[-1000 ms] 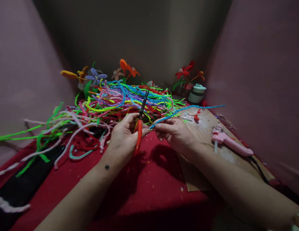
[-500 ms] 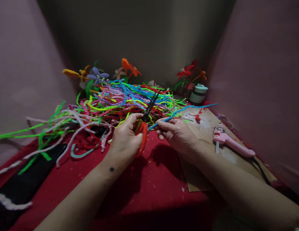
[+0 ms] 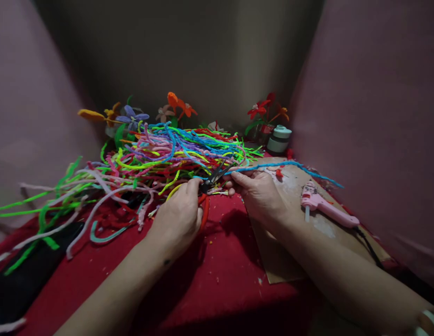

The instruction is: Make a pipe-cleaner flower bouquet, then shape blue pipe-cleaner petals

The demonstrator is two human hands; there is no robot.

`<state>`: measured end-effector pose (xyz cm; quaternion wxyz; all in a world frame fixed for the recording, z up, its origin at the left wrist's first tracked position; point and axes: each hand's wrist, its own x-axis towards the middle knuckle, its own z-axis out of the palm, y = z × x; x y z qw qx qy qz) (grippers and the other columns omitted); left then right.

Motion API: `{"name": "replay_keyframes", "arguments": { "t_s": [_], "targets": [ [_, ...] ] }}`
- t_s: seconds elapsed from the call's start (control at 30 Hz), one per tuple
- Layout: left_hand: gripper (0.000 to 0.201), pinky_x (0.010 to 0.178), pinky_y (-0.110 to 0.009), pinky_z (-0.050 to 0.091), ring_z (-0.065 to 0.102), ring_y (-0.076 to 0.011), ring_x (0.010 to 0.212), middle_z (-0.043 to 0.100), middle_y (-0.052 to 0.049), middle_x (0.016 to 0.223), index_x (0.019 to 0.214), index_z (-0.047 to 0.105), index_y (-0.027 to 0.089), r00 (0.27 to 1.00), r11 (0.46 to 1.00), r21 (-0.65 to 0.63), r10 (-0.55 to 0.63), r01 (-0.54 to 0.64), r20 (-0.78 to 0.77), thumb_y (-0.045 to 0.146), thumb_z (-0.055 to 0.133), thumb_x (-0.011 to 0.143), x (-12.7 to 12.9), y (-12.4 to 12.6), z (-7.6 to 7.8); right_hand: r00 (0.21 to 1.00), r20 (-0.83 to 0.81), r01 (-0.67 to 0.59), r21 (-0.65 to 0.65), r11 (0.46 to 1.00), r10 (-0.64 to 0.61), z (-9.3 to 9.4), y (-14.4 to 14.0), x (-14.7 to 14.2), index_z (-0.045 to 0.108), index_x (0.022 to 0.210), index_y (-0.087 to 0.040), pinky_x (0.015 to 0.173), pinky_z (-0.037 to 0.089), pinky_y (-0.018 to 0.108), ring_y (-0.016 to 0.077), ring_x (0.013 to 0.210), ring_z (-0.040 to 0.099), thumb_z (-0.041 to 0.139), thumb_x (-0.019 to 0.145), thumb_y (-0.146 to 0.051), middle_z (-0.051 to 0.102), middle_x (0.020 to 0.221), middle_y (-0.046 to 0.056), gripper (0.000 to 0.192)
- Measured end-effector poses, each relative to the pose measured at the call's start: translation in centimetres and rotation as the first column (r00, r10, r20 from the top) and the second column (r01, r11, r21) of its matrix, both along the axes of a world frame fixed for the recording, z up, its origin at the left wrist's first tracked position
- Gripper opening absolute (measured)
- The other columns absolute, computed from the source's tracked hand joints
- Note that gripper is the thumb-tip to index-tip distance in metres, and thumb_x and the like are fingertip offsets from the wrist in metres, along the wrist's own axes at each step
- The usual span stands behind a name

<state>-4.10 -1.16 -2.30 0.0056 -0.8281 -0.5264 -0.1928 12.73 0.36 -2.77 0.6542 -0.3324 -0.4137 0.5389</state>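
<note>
Left of the left-hand fingers: loose pile of multicoloured fuzzy pipe cleaners (image 3: 161,154) spread over the red cloth table cover (image 3: 220,261), uncut as far as visible.

Left hand (image 3: 178,217): fingers (image 3: 192,189) curled tight round the red-handled scissors (image 3: 208,186), grip closed on the handles. Dark blades point up and right from the fingertips, slightly parted; can't tell if they're on the wire yet.

Just right of the blade tips: long blue fuzzy pipe cleaner (image 3: 290,164). Its near end is pinched between thumb and fingers of the right hand (image 3: 258,196), fingers closed on it; the rest runs right, past the fingers, over the brown cardboard sheet (image 3: 279,261).

Right of the right-hand fingers: pink glue gun (image 3: 325,207) lying flat on the cardboard, untouched.

Beyond both hands' fingertips, at the wall: finished pipe-cleaner flowers (image 3: 178,105).

Progress, judged: blue piece looks whole, cut at the pinched end not done. Several flowers finished, big stock left.
</note>
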Motion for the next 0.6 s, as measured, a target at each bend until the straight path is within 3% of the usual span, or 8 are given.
{"name": "replay_keyframes", "arguments": {
  "t_s": [0.6],
  "targets": [
    [0.033,0.084,-0.035,0.045,0.056,-0.0237,0.099,0.057,-0.011,0.101,0.115,0.041,0.014,0.992,1.000,-0.001,-0.022,0.022,-0.125,0.012,0.032,0.084,-0.01,0.44,-0.79,0.990,-0.087,-0.124,-0.117,0.985,0.114,0.15,0.17,0.50,0.063,0.067,-0.011,0.049,0.045,0.021,0.0107,0.052,0.058,0.064,0.067,-0.013,0.062,0.059,0.003,0.003]
  ]
}}
